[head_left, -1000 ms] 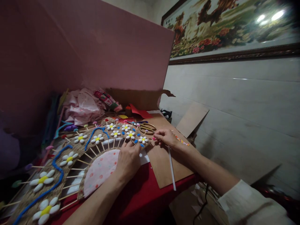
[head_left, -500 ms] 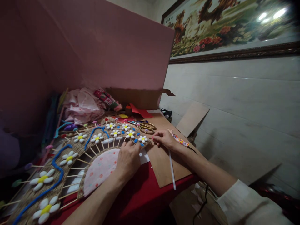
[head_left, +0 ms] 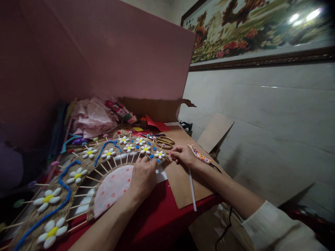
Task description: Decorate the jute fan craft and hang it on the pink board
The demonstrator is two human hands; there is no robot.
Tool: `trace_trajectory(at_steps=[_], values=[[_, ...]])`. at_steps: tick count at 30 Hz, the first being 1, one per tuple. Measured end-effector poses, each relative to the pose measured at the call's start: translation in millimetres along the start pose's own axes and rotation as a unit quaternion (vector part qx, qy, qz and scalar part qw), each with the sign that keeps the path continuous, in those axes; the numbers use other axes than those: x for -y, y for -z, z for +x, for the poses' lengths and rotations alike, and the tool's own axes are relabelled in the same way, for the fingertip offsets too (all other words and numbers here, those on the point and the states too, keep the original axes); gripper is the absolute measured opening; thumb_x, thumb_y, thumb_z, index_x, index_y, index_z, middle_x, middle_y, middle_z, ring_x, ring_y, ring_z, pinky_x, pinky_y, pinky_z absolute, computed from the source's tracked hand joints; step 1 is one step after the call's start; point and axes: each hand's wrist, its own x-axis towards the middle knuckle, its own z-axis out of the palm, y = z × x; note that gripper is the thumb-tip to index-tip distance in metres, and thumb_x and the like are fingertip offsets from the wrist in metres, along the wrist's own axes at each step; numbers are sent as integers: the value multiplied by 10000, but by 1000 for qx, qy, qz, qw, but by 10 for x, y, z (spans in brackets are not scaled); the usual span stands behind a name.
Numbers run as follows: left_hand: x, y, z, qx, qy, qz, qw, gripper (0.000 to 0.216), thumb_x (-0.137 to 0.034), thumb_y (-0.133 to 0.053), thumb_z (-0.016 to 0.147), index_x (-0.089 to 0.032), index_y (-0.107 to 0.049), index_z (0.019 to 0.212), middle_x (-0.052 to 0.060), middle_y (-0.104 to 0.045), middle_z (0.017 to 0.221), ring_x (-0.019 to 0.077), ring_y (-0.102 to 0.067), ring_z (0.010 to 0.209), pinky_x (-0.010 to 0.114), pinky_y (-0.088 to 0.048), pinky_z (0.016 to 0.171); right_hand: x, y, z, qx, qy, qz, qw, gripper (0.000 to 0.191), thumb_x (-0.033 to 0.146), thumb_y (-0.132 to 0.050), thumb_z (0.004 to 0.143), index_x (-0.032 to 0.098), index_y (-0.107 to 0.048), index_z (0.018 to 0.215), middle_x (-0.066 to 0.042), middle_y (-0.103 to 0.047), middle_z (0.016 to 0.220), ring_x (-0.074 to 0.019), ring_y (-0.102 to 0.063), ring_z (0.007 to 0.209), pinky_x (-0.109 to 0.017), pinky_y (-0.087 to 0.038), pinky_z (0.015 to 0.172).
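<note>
A fan-shaped woven jute piece (head_left: 86,164) with wooden skewers, white daisies and blue pipe-cleaner lines lies on the red table. My left hand (head_left: 142,177) presses down on its right end, fingers curled onto the weave beside a pink dotted half-circle (head_left: 112,188). My right hand (head_left: 183,154) pinches something small at the fan's right tip and holds a multicoloured dotted strip (head_left: 200,155) that sticks out behind the fingers. A white stick (head_left: 192,190) lies under that wrist.
Gold scissors (head_left: 163,141) lie just beyond the fan on a cardboard sheet (head_left: 180,181). Crumpled pink fabric (head_left: 91,116) and craft scraps sit at the back below a pink board (head_left: 117,52). A tiled wall (head_left: 261,115) and framed picture are on the right.
My right hand shifted slightly left to the fan's tip, and the dotted strip tilted up behind it. My left hand stayed put.
</note>
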Motion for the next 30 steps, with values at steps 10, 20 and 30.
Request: trace_trajectory(at_steps=[10,20,30], values=[[-7,15,-5,-7,-2,-11,1000,198,-80,-445,782,-193,-608,773,70,-578,738,206,-483,690,306,-348,669,39,45,-15,-3,2,7,1000,155,264,-626,703,121,-598,650,-14,-594,550,-61,-509,438,-147,-427,374],[-1,-1,0,-13,-2,-13,1000,217,-70,-445,775,-197,-621,783,63,-575,730,198,-481,679,304,-339,656,-39,2,18,7,4,20,1000,178,293,-627,684,128,-570,654,2,-582,535,-57,-495,411,-154,-419,365],[-11,11,-7,-18,-3,-7,1000,220,-78,-436,782,-207,-614,782,63,-578,742,206,-482,691,309,-353,664,-14,50,34,13,3,-27,1000,166,275,-603,718,127,-594,645,4,-554,512,-59,-470,397,-153,-382,348]])
